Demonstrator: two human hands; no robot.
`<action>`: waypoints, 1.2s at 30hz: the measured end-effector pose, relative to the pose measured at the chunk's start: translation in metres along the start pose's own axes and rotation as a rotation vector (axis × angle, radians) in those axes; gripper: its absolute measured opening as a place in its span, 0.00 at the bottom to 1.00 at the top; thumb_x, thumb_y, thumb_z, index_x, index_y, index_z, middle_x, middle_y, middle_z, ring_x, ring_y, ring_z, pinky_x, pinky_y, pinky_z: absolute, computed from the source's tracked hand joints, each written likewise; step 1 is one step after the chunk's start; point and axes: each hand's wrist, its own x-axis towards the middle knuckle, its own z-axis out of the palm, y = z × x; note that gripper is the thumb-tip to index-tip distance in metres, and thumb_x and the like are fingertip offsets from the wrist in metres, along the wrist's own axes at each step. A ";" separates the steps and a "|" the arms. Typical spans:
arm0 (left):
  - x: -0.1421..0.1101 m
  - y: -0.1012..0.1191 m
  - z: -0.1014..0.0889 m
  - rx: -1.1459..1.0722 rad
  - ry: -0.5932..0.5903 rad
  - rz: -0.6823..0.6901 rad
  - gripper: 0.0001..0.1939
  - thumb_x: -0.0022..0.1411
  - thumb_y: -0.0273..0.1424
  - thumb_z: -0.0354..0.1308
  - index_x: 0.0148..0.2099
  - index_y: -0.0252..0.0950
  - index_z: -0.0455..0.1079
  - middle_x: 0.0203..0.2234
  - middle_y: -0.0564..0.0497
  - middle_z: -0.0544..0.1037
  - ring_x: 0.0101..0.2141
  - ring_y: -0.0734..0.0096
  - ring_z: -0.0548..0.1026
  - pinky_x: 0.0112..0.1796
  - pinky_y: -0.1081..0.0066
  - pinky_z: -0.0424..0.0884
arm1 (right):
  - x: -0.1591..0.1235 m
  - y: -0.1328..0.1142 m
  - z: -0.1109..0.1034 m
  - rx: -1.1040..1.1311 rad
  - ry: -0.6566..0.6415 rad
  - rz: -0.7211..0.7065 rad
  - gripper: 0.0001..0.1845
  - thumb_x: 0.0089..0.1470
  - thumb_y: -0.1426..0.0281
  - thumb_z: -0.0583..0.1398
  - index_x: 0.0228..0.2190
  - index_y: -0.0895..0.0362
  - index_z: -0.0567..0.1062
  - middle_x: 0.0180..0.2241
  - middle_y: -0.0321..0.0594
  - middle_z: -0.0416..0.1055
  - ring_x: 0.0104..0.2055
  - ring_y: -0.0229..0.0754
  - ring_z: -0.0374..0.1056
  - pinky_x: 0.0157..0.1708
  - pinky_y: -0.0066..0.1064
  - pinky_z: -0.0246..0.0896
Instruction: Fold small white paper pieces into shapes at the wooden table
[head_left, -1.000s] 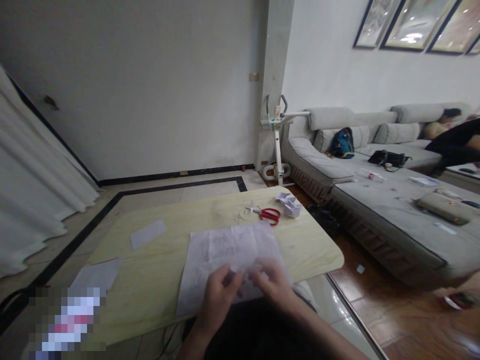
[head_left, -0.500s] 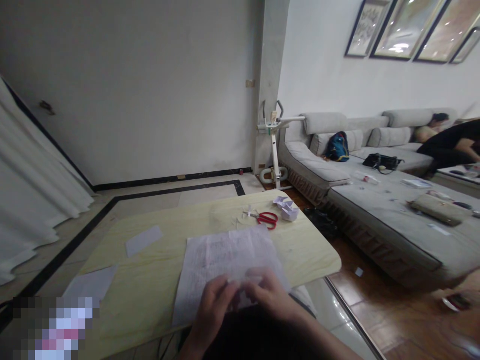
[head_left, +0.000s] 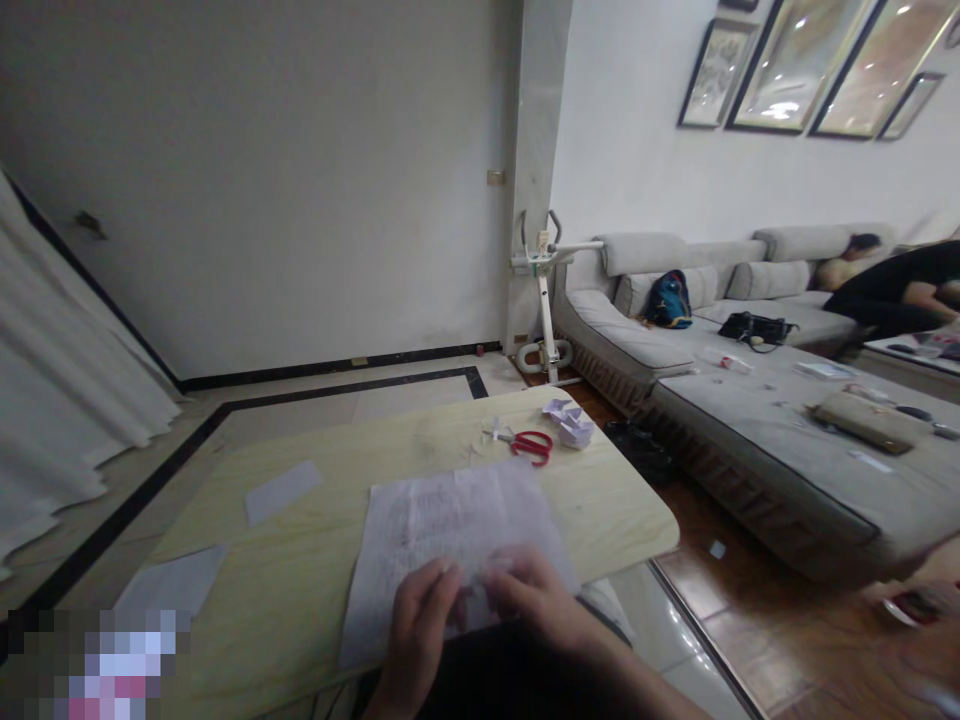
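The large printed sheet [head_left: 450, 510] lies flat at the table's [head_left: 622, 490] near edge, its long axis running roughly parallel to that edge, its lower left corner reaching over it. Above its near half, the left hand [head_left: 427, 605] and right hand [head_left: 529, 595] face each other, fingers curled with tips nearly together; something small and pale seems pinched between them, though blur hides it. The red-handled scissors [head_left: 529, 446] lie by the far edge, tips pointing left, beside the folded paper pieces [head_left: 571, 424] at the far right corner.
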 end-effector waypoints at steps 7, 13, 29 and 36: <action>-0.001 0.002 0.001 -0.007 0.037 -0.046 0.16 0.46 0.47 0.62 0.27 0.38 0.73 0.21 0.50 0.77 0.24 0.63 0.75 0.25 0.67 0.75 | 0.002 0.001 -0.001 -0.018 -0.003 0.038 0.30 0.52 0.45 0.59 0.20 0.60 0.69 0.17 0.32 0.60 0.20 0.32 0.54 0.22 0.25 0.49; -0.001 0.004 0.002 -0.069 0.010 -0.072 0.18 0.46 0.47 0.63 0.30 0.36 0.73 0.21 0.51 0.76 0.21 0.65 0.74 0.24 0.67 0.75 | 0.003 0.009 -0.004 -0.074 0.041 0.030 0.31 0.55 0.45 0.57 0.18 0.60 0.69 0.16 0.31 0.60 0.19 0.32 0.54 0.21 0.25 0.50; -0.001 -0.017 -0.002 0.019 -0.148 -0.092 0.23 0.50 0.47 0.65 0.40 0.34 0.74 0.26 0.48 0.80 0.27 0.60 0.78 0.30 0.66 0.76 | 0.003 -0.002 -0.002 -0.132 0.051 0.073 0.17 0.51 0.59 0.60 0.21 0.59 0.69 0.18 0.31 0.62 0.22 0.34 0.57 0.22 0.24 0.51; 0.000 -0.013 -0.004 -0.030 -0.165 -0.066 0.20 0.50 0.47 0.63 0.36 0.35 0.74 0.29 0.46 0.81 0.27 0.61 0.78 0.31 0.66 0.76 | 0.001 0.000 -0.002 -0.105 0.088 0.069 0.12 0.48 0.63 0.59 0.20 0.58 0.67 0.18 0.31 0.61 0.23 0.34 0.57 0.24 0.25 0.53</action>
